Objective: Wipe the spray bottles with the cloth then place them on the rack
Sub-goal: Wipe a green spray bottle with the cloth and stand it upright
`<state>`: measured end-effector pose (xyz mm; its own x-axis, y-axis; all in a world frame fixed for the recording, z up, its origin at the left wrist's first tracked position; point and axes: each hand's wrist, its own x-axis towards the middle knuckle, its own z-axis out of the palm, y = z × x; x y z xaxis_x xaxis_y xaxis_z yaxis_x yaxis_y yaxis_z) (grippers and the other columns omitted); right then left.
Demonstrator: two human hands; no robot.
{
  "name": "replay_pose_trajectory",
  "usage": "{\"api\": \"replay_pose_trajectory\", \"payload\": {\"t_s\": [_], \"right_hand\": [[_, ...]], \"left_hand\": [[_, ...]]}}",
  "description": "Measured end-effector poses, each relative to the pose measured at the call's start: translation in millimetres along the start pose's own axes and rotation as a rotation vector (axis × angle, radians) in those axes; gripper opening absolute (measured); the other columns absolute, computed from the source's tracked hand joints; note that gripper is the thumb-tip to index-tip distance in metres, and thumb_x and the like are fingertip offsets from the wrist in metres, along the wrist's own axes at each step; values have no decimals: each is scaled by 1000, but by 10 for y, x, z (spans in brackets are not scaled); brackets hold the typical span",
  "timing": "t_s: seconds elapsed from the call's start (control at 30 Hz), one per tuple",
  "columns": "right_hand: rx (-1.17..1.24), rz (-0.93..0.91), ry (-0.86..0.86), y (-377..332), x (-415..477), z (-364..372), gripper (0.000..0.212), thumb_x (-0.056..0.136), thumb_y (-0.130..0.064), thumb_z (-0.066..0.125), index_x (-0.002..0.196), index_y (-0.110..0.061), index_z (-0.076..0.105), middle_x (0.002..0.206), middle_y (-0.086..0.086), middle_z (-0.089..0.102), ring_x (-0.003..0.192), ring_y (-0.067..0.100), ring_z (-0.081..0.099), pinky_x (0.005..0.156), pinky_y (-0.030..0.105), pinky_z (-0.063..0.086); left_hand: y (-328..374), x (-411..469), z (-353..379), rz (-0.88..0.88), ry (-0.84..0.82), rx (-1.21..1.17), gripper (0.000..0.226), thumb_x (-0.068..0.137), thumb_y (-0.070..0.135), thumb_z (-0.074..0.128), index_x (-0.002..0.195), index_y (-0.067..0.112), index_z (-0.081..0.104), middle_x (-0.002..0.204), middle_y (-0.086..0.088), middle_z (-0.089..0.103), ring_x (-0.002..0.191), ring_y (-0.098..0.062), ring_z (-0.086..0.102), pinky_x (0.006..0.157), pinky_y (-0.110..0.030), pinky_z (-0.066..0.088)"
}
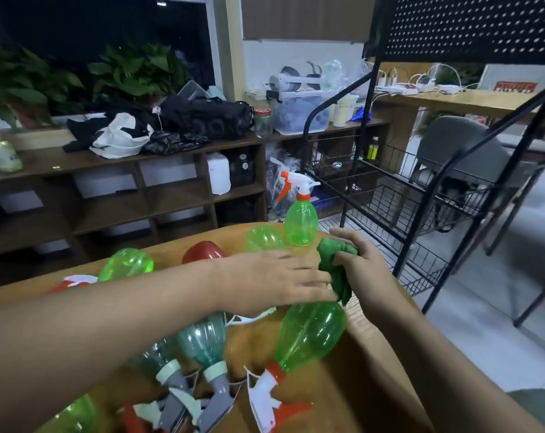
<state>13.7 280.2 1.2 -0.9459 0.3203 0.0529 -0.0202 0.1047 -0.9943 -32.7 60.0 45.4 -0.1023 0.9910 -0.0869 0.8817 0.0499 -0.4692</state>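
Observation:
Several spray bottles lie on a wooden table (368,332). One green spray bottle (301,221) stands upright at the far edge. A larger green bottle (310,332) lies on its side just below my hands, nozzle toward me. My right hand (357,265) grips a bunched green cloth (335,270). My left hand (271,278) reaches across with straight fingers, its tips beside the cloth and over the lying bottle's base. Two teal bottles (202,339) lie left of it. A red bottle (204,251) and other green bottles (127,264) lie farther back.
A black wire rack (421,195) with basket shelves stands right of the table, beyond the upright bottle. A dark wooden shelf unit (140,195) with bags and plants runs along the back wall. A grey chair (462,145) sits behind the rack.

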Motion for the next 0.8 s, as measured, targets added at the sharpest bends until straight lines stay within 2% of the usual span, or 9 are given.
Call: {"api": "replay_pose_trajectory", "payload": {"t_s": [0.1, 0.2, 0.27, 0.3, 0.43, 0.53, 0.6, 0.7, 0.8], "right_hand": [[-28, 11, 15, 25, -166, -82, 49, 90, 7, 56, 118, -30, 73, 108, 0, 76, 89, 13, 72, 70, 27, 57], [-59, 15, 74, 30, -281, -198, 49, 89, 2, 59, 117, -35, 74, 110, -1, 76, 97, 21, 74, 81, 40, 62], [-43, 23, 92, 8, -356, -247, 50, 88, 3, 58, 115, -35, 74, 108, 3, 77, 93, 28, 77, 83, 47, 64], [-28, 21, 96, -7, -394, -260, 50, 88, 4, 57, 115, -34, 74, 106, 5, 77, 89, 29, 77, 82, 47, 64], [-7, -7, 84, -144, -597, -269, 48, 89, 8, 55, 114, -29, 73, 89, 2, 76, 67, 10, 70, 66, 38, 58], [30, -26, 63, -287, -762, -249, 48, 89, 11, 55, 116, -25, 73, 90, 3, 73, 62, 7, 69, 61, 36, 57], [43, -57, 42, -382, -863, -210, 49, 90, 10, 55, 118, -26, 73, 96, 2, 73, 64, 4, 69, 63, 34, 57], [58, -112, 2, -522, -1020, -97, 51, 90, 7, 57, 118, -32, 74, 106, 1, 75, 75, 7, 74, 67, 36, 61], [80, -207, -12, -674, -1262, 55, 55, 92, 7, 57, 121, -37, 71, 117, -8, 74, 95, 14, 75, 72, 31, 60]], "left_hand": [[82, 45, -42, 64, 31, 106, 94, 94, 9, 65, 170, 33, 14, 172, -6, 27, 152, -30, 36, 117, -45, 40], [137, 127, -147, 220, -9, 195, 97, 90, 1, 56, 169, 37, 13, 174, -6, 19, 152, -35, 33, 120, -48, 36], [243, 184, -186, 300, -75, 265, 92, 88, 1, 46, 168, 35, 19, 174, -4, 22, 151, -36, 33, 119, -50, 36], [283, 202, -190, 323, -91, 313, 88, 88, 3, 47, 167, 34, 23, 172, -4, 26, 151, -35, 35, 119, -50, 37], [247, 96, -297, 287, -6, 338, 82, 86, 10, 72, 159, 31, 41, 163, -5, 42, 146, -32, 41, 114, -50, 43], [204, -178, -510, 101, 53, 298, 81, 84, 13, 76, 157, 28, 43, 158, -9, 46, 139, -31, 47, 108, -50, 47], [215, -473, -675, -80, 24, 275, 89, 77, 30, 82, 156, 25, 40, 156, -13, 46, 135, -32, 51, 107, -50, 47], [368, -965, -870, -441, -11, 212, 101, 70, 64, 84, 154, 23, 44, 146, -13, 51, 128, -30, 55, 105, -46, 49], [682, -1390, -953, -862, -68, 17, 103, 73, 80, 73, 156, 28, 38, 137, -2, 44, 123, -23, 48, 104, -41, 47]]}}
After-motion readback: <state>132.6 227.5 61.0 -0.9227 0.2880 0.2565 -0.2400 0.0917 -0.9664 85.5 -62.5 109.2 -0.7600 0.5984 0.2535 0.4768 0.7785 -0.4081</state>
